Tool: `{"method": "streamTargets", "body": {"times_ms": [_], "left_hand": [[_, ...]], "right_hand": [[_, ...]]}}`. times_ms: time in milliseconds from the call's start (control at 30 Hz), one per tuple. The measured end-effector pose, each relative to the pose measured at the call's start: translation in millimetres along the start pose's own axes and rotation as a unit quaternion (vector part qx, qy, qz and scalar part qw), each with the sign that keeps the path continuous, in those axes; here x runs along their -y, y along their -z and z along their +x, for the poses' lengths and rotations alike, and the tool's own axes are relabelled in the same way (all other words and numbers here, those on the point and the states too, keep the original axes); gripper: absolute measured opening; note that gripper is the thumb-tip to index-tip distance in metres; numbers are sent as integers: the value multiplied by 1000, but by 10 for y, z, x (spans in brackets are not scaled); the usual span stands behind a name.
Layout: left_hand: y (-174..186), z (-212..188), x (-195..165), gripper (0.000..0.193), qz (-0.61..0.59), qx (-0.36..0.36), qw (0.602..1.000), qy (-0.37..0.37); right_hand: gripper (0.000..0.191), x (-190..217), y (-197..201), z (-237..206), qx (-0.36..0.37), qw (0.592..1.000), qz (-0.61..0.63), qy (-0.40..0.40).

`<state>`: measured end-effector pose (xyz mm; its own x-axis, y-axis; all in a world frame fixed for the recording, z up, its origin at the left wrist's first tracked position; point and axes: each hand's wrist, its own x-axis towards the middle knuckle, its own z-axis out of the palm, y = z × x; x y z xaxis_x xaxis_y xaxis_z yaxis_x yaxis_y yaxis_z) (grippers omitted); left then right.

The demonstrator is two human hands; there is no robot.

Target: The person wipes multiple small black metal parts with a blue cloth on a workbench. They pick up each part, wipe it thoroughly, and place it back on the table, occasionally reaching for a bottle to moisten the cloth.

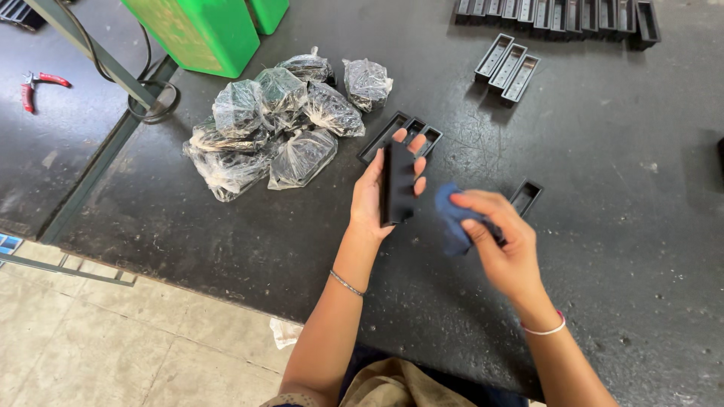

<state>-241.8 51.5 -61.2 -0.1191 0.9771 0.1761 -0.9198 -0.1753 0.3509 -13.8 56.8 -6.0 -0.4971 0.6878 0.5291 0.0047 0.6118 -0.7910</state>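
Seven clear bags (275,124) left of hands (375,197).

My left hand (375,197): matt black plastic tray (396,185), smooth. My right hand (504,249): soft blue cloth (451,216), crumpled. Worktop (603,188): dark, scuffed, rough matt. Bags (279,124) near far-left edge: clear, crinkled, glossy plastic. Green bin (200,30): smooth plastic.

Black tray (397,185), blue cloth (452,218), green bins (204,30) (glossy).

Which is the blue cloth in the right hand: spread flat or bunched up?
Bunched up. The blue cloth is pinched into a wad by the right hand, with none spread flat.
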Motion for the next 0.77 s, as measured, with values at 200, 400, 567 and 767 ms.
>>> {"method": "streamTargets", "body": {"times_ms": [200,400,567,767], "left_hand": [[-107,21,108,48,64,-115,991,27],[-68,15,120,50,41,-87,995,39],[133,40,225,36,86,-91,991,49],[446,110,413,28,-9,-147,988,50]], "right_hand": [[31,-139,1,47,-91,983,95,-129],[32,-242,-28,49,-98,972,152,-149],[34,-295,-39,51,-114,953,225,-168],[35,-281,-8,72,-130,933,278,-189]]}}
